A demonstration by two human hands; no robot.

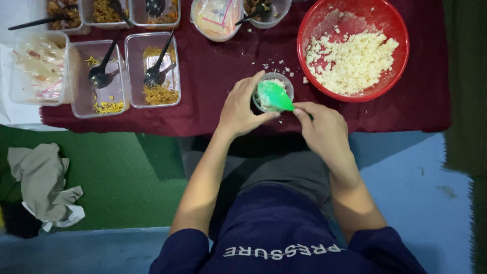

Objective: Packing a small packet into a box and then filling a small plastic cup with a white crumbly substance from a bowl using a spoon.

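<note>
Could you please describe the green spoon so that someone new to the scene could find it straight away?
Start at the big red bowl of white crumbled food on the maroon cloth. Left of it, the left hand steadies a small clear cup; the green spoon lies across it, held by the right hand. Every other spoon is black.

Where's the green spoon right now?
In the head view, the green spoon sits over the small clear cup, held by the right hand, just left of the red bowl; the left hand grips the cup.

Left hand [243,109]: wrapped around small clear cup [274,91] of white rice. Right hand [322,129]: pinching green spoon [275,96], bowl resting in cup. Red bowl [319,25] of rice just beside. Clear trays [136,68] with black spoons [157,71] on maroon-covered bench [213,66].
</note>
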